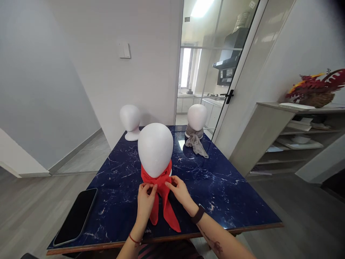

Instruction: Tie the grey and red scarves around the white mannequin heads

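Observation:
A white mannequin head [155, 149] stands upright near the front of the dark blue marbled table [118, 212]. Around its neck is a red scarf [170, 214], knotted in front, with two tails hanging down toward the table's near edge. My left hand [146, 198] pinches the scarf just left of the knot, thumb against fingers. On the other side, my right hand [180, 190] pinches the cloth right of the knot. The neck of the head is mostly hidden behind the scarf.
At the back left stands a bare white mannequin head [130, 118]. Another white head [197, 117] at the back right wears a grey scarf [194, 140]. A black tablet [77, 216] lies at the table's left front corner. Beyond are a glass door [207, 72] and a shelf unit [269, 124].

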A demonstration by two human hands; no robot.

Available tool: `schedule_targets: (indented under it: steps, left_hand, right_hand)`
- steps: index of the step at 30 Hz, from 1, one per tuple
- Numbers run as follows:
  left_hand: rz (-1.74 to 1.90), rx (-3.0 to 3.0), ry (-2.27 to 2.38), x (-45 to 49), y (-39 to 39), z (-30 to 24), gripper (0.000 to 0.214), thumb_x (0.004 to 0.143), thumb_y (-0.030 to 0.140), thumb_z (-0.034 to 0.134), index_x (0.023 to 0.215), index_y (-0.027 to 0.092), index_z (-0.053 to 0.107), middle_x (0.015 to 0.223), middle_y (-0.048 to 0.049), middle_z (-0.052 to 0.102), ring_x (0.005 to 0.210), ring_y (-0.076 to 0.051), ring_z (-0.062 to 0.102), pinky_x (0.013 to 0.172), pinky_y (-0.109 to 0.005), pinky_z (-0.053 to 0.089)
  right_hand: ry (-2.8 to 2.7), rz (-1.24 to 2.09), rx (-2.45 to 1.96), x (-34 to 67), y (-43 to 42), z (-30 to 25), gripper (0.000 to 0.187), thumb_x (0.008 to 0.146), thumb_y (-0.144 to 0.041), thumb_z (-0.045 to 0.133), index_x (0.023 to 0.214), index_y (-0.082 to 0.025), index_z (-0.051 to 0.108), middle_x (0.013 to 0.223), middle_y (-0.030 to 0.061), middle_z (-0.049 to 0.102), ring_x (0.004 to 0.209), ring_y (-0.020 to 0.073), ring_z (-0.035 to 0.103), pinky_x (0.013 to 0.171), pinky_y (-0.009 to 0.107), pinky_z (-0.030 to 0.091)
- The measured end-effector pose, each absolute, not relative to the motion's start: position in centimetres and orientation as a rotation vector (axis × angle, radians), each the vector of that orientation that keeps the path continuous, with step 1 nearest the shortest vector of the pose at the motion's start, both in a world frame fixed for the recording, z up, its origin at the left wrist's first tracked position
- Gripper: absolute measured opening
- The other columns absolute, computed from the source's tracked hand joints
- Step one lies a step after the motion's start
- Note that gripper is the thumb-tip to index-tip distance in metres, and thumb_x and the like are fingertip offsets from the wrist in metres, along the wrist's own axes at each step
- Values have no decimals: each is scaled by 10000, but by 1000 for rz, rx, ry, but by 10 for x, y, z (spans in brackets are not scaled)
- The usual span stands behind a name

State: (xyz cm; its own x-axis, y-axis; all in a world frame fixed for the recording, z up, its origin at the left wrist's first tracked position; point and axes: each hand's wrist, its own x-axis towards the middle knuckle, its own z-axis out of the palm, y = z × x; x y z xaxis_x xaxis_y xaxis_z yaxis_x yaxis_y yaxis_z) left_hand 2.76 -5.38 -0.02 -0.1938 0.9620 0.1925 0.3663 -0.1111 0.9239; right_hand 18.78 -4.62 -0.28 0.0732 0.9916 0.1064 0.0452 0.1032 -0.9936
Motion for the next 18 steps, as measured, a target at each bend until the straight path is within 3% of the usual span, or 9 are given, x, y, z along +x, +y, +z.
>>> schedule_targets:
  steps: [3,5,10,14,18]
  left_hand:
    - [1343,1431,1557,33,-58,-3,343,713,513,604,699,172,633,845,-74,591,862,-236,574,797,-357,458]
    - [1308,1336,1454,37,-61,-4,340,726,514,589,732,174,597,804,-52,601,781,-210,589,732,-336,477]
    - [1251,1192,1299,25,-66,-11,330,678,458,643,806,184,511,799,-20,609,693,-180,626,664,-308,493]
    - [1293,1273,1503,-13,-49,-11,312,685,379,623,903,185,511,897,-68,619,824,-235,642,740,-358,492]
    - [1426,1228,1655,-28,-5,-3,319,756,299,503,1044,164,513,1177,-142,556,1110,-260,544,969,-413,401]
  right_hand:
    - [-1310,1126,-1147,175,-64,-1,218,753,-333,619,903,-175,616,854,43,670,780,187,609,714,300,469]
    - [-1265,1282,-1076,166,-78,-1,221,758,-299,604,939,-172,610,875,43,672,783,190,621,708,302,485]
    - [-1360,1428,-1092,181,-101,3,311,702,-282,669,989,-171,627,840,35,680,690,187,623,626,302,505]
    - [-1339,1002,-1305,230,-80,21,267,766,-373,624,951,-187,674,948,83,687,862,237,632,796,385,494]
    - [-1298,646,-1367,243,-22,30,314,840,-389,516,1062,-203,637,1115,109,636,1053,251,578,961,456,412]
